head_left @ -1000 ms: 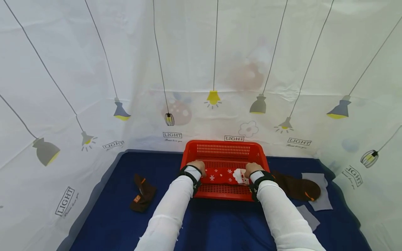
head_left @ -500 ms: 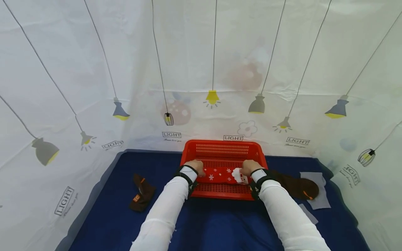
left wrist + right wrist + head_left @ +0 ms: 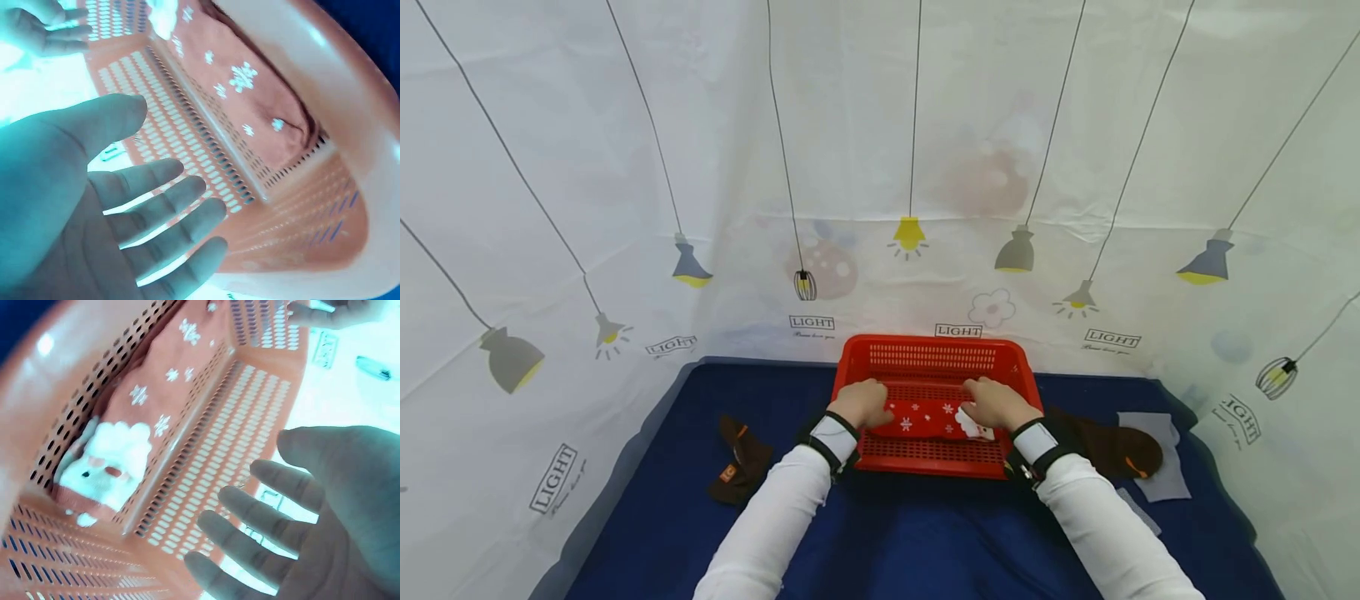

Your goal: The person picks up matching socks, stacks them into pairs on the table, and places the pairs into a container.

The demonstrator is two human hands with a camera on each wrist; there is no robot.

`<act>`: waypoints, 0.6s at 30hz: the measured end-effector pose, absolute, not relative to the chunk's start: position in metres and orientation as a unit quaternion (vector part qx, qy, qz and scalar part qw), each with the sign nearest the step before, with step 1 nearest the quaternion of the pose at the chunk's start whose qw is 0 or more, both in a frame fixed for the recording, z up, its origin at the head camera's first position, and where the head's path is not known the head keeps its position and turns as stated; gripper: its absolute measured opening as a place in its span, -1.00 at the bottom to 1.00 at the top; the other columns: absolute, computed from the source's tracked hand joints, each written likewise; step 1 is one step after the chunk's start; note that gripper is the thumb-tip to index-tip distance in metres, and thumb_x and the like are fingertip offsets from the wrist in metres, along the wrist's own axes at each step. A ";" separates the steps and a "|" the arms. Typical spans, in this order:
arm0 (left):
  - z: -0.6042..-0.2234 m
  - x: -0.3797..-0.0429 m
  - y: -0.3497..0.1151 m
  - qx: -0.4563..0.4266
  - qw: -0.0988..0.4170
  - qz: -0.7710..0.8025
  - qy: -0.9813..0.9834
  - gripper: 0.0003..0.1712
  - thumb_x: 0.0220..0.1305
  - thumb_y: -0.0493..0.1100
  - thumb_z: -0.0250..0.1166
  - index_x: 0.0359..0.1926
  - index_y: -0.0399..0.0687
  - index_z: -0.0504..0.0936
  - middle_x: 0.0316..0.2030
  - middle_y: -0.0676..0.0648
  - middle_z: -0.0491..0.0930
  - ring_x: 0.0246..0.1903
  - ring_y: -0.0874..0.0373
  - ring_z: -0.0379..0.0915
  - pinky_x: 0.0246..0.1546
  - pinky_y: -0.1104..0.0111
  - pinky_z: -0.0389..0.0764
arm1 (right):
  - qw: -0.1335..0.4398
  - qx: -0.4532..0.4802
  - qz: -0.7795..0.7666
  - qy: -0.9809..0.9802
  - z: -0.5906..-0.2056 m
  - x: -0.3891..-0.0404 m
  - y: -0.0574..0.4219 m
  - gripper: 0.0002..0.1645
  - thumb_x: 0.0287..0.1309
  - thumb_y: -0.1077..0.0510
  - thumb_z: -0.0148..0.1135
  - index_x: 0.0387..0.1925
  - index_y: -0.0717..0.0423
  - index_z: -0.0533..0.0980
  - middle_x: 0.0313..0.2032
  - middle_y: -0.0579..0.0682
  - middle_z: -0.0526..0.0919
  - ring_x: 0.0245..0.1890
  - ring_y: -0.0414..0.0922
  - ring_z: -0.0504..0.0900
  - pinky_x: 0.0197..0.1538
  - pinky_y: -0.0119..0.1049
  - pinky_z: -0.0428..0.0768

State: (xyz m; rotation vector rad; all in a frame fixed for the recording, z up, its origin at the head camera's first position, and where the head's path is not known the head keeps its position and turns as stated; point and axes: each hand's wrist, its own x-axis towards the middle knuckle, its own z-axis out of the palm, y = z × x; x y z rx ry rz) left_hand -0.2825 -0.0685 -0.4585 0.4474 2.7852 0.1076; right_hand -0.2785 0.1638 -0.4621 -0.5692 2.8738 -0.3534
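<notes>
A red Christmas sock (image 3: pixel 925 419) with white snowflakes and a Santa face lies stretched lengthwise in a red plastic basket (image 3: pixel 951 342). Over its left end is my left hand (image 3: pixel 861 402); the left wrist view shows this hand (image 3: pixel 134 212) with fingers extended and apart from the sock (image 3: pixel 240 81). My right hand (image 3: pixel 1000 406) hovers over the Santa end. From the right wrist, the hand (image 3: pixel 312 519) appears with fingers spread and nothing in it, while the sock (image 3: pixel 159 381) rests along the basket's near wall.
On the dark blue cloth (image 3: pixel 910 542), a crumpled brown sock (image 3: pixel 741 467) with an orange tag lies left of the basket. To the right, another brown sock (image 3: pixel 1112 448) overlaps a grey cloth piece (image 3: pixel 1172 479). A curtain printed with lamps (image 3: pixel 850 167) stands behind.
Both hands have let go of the red sock and opened, lifting slightly off its ends. The sock stays in the basket in about the same place.
</notes>
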 end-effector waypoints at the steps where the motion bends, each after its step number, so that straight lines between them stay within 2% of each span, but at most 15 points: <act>1: -0.460 -0.280 -0.069 0.161 0.147 0.036 0.975 -0.71 0.18 0.07 0.20 -0.27 -0.04 0.60 -0.14 -0.06 0.53 -0.28 0.10 0.49 -0.32 0.24 0.49 | 0.077 -0.199 -0.121 0.969 -0.463 -0.275 0.164 -0.58 0.18 0.11 0.09 0.04 0.23 0.45 -0.09 0.20 0.54 -0.16 0.05 0.57 -0.07 -0.06 0.51; 4: -0.462 -0.270 -0.070 0.170 0.114 0.038 0.978 -0.58 0.19 0.08 0.19 -0.03 -0.06 0.56 0.00 -0.10 0.49 -0.16 0.03 0.50 -0.23 0.19 0.53 | 0.029 -0.208 -0.135 0.968 -0.463 -0.262 0.163 -0.60 0.16 0.11 0.12 0.01 0.20 0.48 -0.14 0.16 0.56 -0.22 0.02 0.59 -0.12 -0.08 0.54; 7: -0.462 -0.257 -0.072 0.178 0.074 0.042 0.980 -0.49 0.19 0.09 0.20 0.07 -0.09 0.50 0.01 -0.13 0.48 -0.13 -0.01 0.49 -0.19 0.17 0.53 | -0.009 -0.207 -0.152 0.967 -0.464 -0.247 0.163 -0.63 0.14 0.10 0.16 -0.02 0.15 0.50 -0.16 0.11 0.57 -0.27 -0.03 0.59 -0.17 -0.12 0.56; 11: -0.463 -0.238 -0.076 0.185 0.010 0.057 0.981 -0.52 0.17 0.08 0.22 0.02 -0.09 0.52 -0.08 -0.11 0.50 -0.19 0.00 0.47 -0.23 0.20 0.52 | -0.055 -0.209 -0.170 0.961 -0.468 -0.228 0.163 -0.68 0.11 0.11 0.20 -0.08 0.09 0.53 -0.19 0.04 0.58 -0.31 -0.09 0.57 -0.22 -0.16 0.57; 18: -0.479 -0.204 -0.078 0.205 -0.139 0.072 0.966 -0.66 0.08 0.03 0.30 -0.17 -0.05 0.57 -0.29 -0.04 0.49 -0.37 0.07 0.41 -0.42 0.30 0.44 | -0.179 -0.249 -0.167 0.937 -0.490 -0.199 0.162 -0.77 -0.01 0.16 0.30 -0.24 0.05 0.56 -0.24 0.00 0.59 -0.26 -0.06 0.59 -0.10 -0.13 0.56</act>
